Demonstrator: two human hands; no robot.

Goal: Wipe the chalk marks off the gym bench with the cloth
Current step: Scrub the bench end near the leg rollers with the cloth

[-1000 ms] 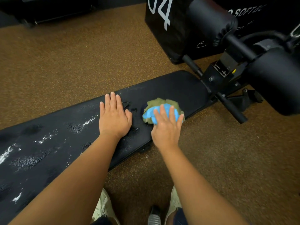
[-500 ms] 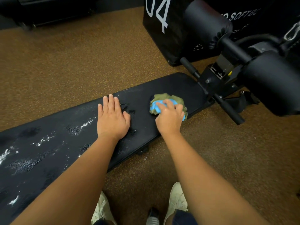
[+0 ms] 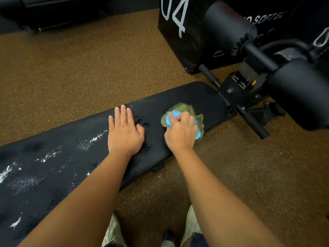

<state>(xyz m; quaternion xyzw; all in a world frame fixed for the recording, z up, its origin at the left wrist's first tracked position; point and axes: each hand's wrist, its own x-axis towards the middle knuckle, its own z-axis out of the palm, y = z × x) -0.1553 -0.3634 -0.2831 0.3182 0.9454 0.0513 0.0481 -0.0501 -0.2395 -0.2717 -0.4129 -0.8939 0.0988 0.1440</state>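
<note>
The black padded gym bench (image 3: pixel 199 97) runs from lower left to upper right. White chalk marks (image 3: pixel 97 137) streak its left half, with more chalk marks near the left edge. A crumpled blue and olive-green cloth (image 3: pixel 185 108) lies on the pad near the right end. My right hand (image 3: pixel 180 132) presses on it with fingers curled into the fabric. Flat on the pad just left of the cloth rests my left hand (image 3: pixel 124 131), fingers together, holding nothing.
Black foam roller pads (image 3: pixel 229 27) and the bench's metal frame (image 3: pixel 238 91) stand at the right end. A black soft box marked 04 (image 3: pixel 178 32) sits behind on the brown speckled floor (image 3: pixel 80 73). My shoes (image 3: pixel 192 227) are below the bench edge.
My right hand's fingers have curled from spread flat into a grip on the cloth, shifting it slightly right. My left hand stays flat in place.
</note>
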